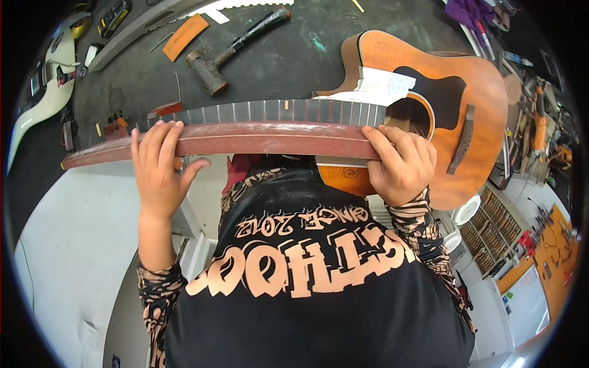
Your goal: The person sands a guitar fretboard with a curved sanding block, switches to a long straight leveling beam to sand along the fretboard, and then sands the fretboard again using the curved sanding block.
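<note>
A long reddish-brown levelling beam (270,140), with white dust along its top edge, lies lengthwise over the fretted neck (307,111) of an acoustic guitar (485,92). My left hand (158,168) holds the beam towards its left end, fingers over the top and thumb stretched out below it. Over the right end, near the soundhole (420,116), my right hand (402,162) grips with curved fingers; its thumb is hidden. White paper (374,84) covers part of the guitar top above the neck. The dark bridge (461,140) carries no visible strings.
A black-handled hammer (215,70) and an orange-brown flat piece (186,37) lie beyond the neck on the dark bench (313,43). A white guitar body (55,80) stands at the far left. Tools (543,135) crowd the right side. A purple cloth (469,12) lies at the back right.
</note>
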`<action>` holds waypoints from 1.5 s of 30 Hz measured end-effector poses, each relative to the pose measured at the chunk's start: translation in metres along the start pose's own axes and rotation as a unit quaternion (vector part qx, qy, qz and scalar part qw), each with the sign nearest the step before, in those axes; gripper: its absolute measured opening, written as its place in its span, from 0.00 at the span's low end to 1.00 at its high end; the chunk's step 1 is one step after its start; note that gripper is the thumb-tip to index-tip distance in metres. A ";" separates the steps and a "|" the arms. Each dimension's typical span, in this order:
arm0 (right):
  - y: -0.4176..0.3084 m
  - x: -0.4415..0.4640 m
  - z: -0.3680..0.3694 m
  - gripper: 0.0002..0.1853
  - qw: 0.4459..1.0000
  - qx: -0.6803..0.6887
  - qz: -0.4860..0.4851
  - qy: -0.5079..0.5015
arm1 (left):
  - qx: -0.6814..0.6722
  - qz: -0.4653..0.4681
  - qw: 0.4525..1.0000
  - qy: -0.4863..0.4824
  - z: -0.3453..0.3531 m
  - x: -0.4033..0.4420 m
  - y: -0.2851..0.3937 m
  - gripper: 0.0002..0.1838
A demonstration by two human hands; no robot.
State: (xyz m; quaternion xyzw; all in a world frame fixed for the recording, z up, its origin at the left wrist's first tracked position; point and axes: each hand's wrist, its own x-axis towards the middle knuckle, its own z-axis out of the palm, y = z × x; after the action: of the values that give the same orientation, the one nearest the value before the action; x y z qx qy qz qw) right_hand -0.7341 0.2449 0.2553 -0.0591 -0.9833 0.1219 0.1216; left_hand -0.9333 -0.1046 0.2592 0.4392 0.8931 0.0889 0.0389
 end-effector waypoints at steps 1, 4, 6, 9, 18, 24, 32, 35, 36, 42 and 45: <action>0.005 -0.003 0.001 0.27 1.000 0.012 0.006 -0.005 | 0.004 -0.001 1.000 -0.013 0.007 0.001 0.003 0.36; 0.020 -0.006 -0.009 0.24 1.000 0.006 -0.006 -0.019 | 0.000 0.014 0.999 0.038 0.020 0.009 0.012 0.29; 0.040 -0.015 -0.021 0.24 1.000 -0.008 -0.001 -0.024 | 0.003 0.022 0.999 0.043 0.025 0.020 0.037 0.28; 0.063 -0.030 -0.027 0.24 1.000 -0.017 0.002 -0.012 | -0.002 0.019 0.999 0.043 0.027 0.027 0.062 0.27; -0.021 0.003 0.015 0.22 1.000 0.005 -0.006 0.004 | 0.057 -0.030 0.998 0.010 0.010 -0.012 -0.022 0.28; 0.053 -0.022 -0.024 0.22 0.999 -0.037 0.002 -0.030 | 0.009 -0.023 1.000 0.009 0.024 0.019 0.064 0.26; 0.007 -0.017 -0.005 0.20 0.999 -0.016 0.017 -0.024 | 0.014 -0.030 0.999 0.017 0.017 -0.006 0.016 0.27; 0.046 -0.037 -0.015 0.23 0.999 -0.034 -0.001 0.005 | -0.003 -0.028 0.999 0.028 0.027 0.012 0.066 0.27; 0.040 -0.037 -0.011 0.22 0.999 -0.041 0.001 0.006 | 0.006 -0.039 0.999 0.031 0.024 0.009 0.061 0.27; 0.001 -0.018 0.006 0.21 1.000 -0.017 -0.003 -0.004 | 0.025 -0.059 0.998 0.020 0.015 -0.015 0.013 0.28; 0.039 -0.026 -0.019 0.22 0.999 -0.010 -0.008 -0.039 | 0.002 -0.019 1.000 0.020 0.021 0.009 0.052 0.30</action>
State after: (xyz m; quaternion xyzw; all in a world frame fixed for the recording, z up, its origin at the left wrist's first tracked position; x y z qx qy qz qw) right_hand -0.7012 0.2831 0.2577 -0.0480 -0.9889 0.1132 0.0834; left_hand -0.8953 -0.0632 0.2486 0.4200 0.9022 0.0953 0.0223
